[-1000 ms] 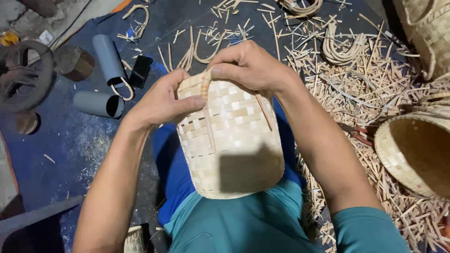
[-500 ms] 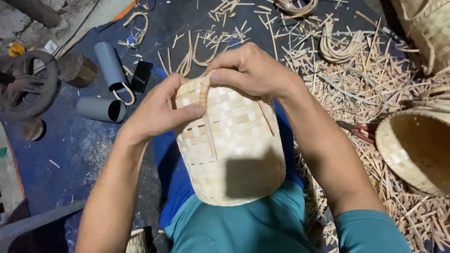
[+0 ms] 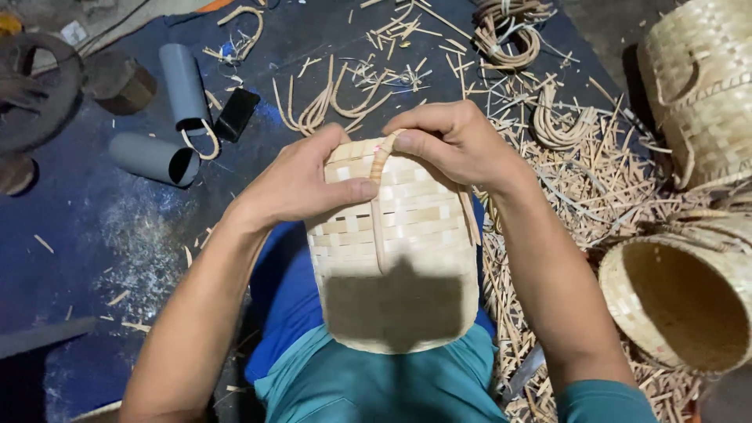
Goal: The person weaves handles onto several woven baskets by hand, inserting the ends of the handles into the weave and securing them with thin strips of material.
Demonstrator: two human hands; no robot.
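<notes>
A pale woven basket (image 3: 395,266) rests on my lap, its far rim turned away from me. My left hand (image 3: 301,184) clasps the rim's left corner, thumb pressed on the weave. My right hand (image 3: 458,141) closes over the top rim and pinches a thin cane strip (image 3: 378,200) that runs down the basket's side. A second strip (image 3: 470,219) hangs at the right edge.
Two grey tubes (image 3: 157,157) and a black phone (image 3: 236,113) lie on the dark blue mat at left. Bent cane loops (image 3: 321,106) sit ahead. Cane offcuts (image 3: 580,196) litter the right, beside an open basket (image 3: 677,301) and another woven basket (image 3: 701,86).
Both hands stay on the basket's top rim. The basket has shifted slightly and my right fingers have closed tighter over the cane strip.
</notes>
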